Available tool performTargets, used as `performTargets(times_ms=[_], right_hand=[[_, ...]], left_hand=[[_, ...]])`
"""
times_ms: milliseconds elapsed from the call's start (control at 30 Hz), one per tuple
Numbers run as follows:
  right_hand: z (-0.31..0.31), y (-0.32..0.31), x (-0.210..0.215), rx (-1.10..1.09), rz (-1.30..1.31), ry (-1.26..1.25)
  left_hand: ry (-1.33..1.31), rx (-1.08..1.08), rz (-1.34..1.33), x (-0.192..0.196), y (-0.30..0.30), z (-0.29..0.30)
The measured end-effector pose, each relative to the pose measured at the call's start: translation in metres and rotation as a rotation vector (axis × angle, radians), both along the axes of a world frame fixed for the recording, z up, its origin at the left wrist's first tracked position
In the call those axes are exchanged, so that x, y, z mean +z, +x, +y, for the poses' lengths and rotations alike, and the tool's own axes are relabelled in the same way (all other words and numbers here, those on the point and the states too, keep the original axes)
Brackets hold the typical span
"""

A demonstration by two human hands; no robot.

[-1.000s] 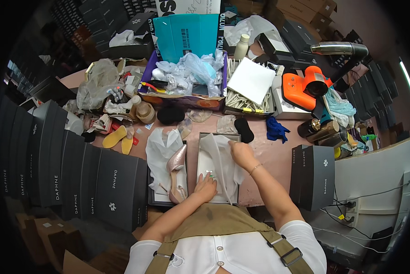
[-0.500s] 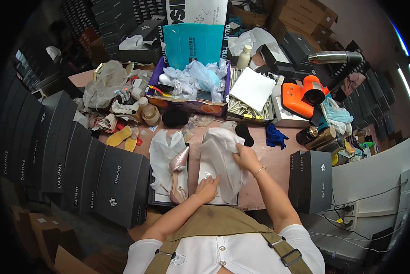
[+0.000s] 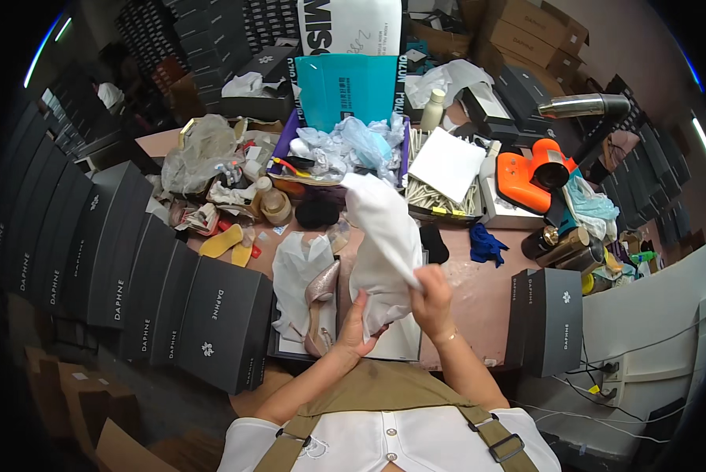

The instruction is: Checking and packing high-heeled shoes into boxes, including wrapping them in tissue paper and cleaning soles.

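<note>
- A person in a white shirt and tan overalls stands at a crowded desk (image 3: 479,283), lifting a white cloth shoe bag (image 3: 384,236) above an open shoe box (image 3: 404,346) at the lower centre of the frame.
- The right hand (image 3: 431,295) pinches the bag's lower right edge between thumb and fingers; the left hand (image 3: 353,326) is closed around the bag's bottom from beneath. Whether something sits inside the bag cannot be told.
- Just left of the hands, a glittery pale-pink high-heeled shoe (image 3: 321,303) lies in the box on white tissue paper (image 3: 298,271), toe pointing up the frame.
- Black shoe boxes (image 3: 172,307) stand in a row along the left of the frame; two more (image 3: 545,318) stand at the right desk edge.
- Above the bag sit a purple tray of crumpled plastic bags (image 3: 345,149), a teal carton (image 3: 345,90), a white pad (image 3: 447,164) and an orange heat gun (image 3: 534,177). Yellow insoles (image 3: 231,244) lie at centre left and a blue rag (image 3: 486,245) at centre right.
- Risk, as judged: the bag hangs loose and wide, so a swing could sweep the shoe's heel and tip it out of the tissue, or snag the clutter behind.
- Risk, as judged: the right hand's grip is only a fingertip pinch; a tug could let the cloth slip and drop across the box.
</note>
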State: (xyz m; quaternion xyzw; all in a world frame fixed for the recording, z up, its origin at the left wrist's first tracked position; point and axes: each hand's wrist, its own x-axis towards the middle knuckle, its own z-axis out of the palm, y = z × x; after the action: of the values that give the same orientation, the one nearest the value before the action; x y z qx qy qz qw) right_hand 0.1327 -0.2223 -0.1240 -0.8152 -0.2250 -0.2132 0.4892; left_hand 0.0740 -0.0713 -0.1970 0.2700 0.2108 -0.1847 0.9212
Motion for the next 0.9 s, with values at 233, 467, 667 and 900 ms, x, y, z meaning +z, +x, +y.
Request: performTargets(times_ms=[233,467,667,900], right_hand=[[-0.027,-0.042,0.024,0.552,0.382,-0.469],[-0.05,0.018,0.059,0.676,0.742,-0.067],[-0.12,0.017,0.032,0.045,0.878,0.587],[-0.058,0.0,-0.008,-0.171,0.481,0.33]], left_hand=[[0.157,0.12,-0.244,0.002,-0.007,0.066],[0.753,-0.665,-0.462,0.025,-0.021,0.118],[1.134,0.058,-0.346,0.046,-0.019,0.156],[1.289,-0.944,-0.953,-0.038,0.0,0.011]])
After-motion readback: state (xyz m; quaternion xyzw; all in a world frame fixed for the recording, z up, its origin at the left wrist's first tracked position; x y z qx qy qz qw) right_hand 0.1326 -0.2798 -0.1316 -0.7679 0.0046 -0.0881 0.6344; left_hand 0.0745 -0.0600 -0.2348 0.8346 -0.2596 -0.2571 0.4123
